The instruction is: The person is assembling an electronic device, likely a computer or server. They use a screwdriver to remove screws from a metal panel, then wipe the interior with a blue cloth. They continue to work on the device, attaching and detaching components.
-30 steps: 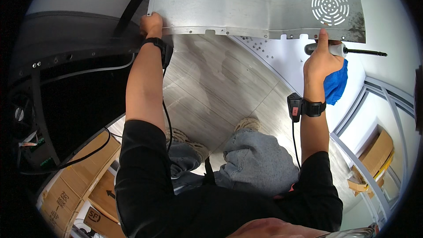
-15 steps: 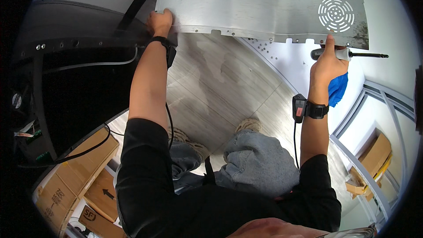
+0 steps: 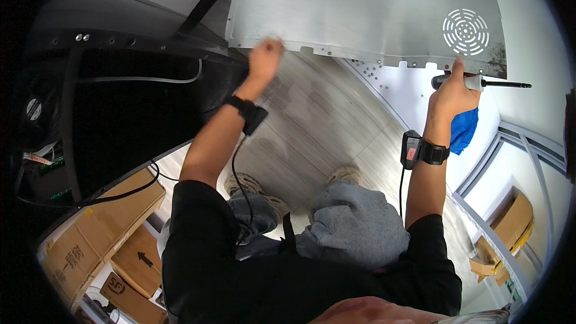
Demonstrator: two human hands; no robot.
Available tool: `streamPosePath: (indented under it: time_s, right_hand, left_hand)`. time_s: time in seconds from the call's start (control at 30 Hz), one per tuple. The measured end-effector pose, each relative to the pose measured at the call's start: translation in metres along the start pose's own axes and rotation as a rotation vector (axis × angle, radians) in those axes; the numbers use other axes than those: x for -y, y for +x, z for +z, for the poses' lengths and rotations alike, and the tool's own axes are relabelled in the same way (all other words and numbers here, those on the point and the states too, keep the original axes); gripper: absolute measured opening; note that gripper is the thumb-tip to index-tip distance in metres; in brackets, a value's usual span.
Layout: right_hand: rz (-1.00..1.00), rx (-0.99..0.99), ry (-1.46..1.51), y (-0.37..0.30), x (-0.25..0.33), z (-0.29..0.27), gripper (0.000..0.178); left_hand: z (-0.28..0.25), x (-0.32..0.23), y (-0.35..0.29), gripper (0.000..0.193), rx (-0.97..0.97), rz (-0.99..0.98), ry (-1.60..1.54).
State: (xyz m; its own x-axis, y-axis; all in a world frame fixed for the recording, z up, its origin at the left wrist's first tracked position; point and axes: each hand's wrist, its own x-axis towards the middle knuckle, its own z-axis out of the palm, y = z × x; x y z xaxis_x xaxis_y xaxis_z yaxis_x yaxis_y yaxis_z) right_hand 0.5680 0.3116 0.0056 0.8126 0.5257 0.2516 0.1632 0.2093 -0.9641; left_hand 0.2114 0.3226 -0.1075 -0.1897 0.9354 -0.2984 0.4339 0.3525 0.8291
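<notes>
Head view gives us a wide metal sheet (image 3: 336, 15) on the far side, its far left part running out of sight. The person's left hand (image 3: 266, 59) is at the sheet's near edge, toward the left, its fingers curled but smeared by blur, so we cannot tell whether they pinch the metal or only lie beside it. The right hand (image 3: 451, 99) is at the near right part, thumb up against the sheet close to a round vent (image 3: 465, 32), fingers bent around a screwdriver (image 3: 507, 84) whose dark shaft points right; most of those fingers are hidden from us. Small specks (image 3: 372, 75) dot a white surface (image 3: 411, 91), too tiny for us to name. A blue cloth (image 3: 464, 132) is partly covered by the right wrist. On the left, a black cabinet (image 3: 138, 108) is so dark inside that we make out little besides a pale cable (image 3: 138, 78). At the near left, a sleeve (image 3: 198, 246) cuts off our sight of cardboard boxes (image 3: 108, 216)
</notes>
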Motion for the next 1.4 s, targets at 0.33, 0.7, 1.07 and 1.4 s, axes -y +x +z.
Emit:
streamPosePath:
  time_s: [0.33, 0.7, 1.07, 1.4]
  right_hand:
    - [0.015, -0.012, -0.005, -0.005, 0.011, 0.005, 0.012]
    - [-0.071, 0.078, 0.044, -0.014, 0.015, 0.000, 0.013]
    - [-0.104, 0.120, -0.111, -0.004, 0.000, -0.005, 0.021]
    - [-0.012, 0.132, -0.092, -0.006, -0.022, -0.005, 0.021]
  left_hand:
    - [0.056, -0.027, -0.025, 0.023, 0.069, -0.358, -0.704]
    - [0.045, -0.039, 0.010, 0.015, -0.085, -0.289, -0.638]
    - [0.047, -0.090, 0.028, 0.017, -0.143, -0.313, -0.764]
    - [0.049, -0.095, 0.034, 0.019, -0.177, -0.235, -0.910]
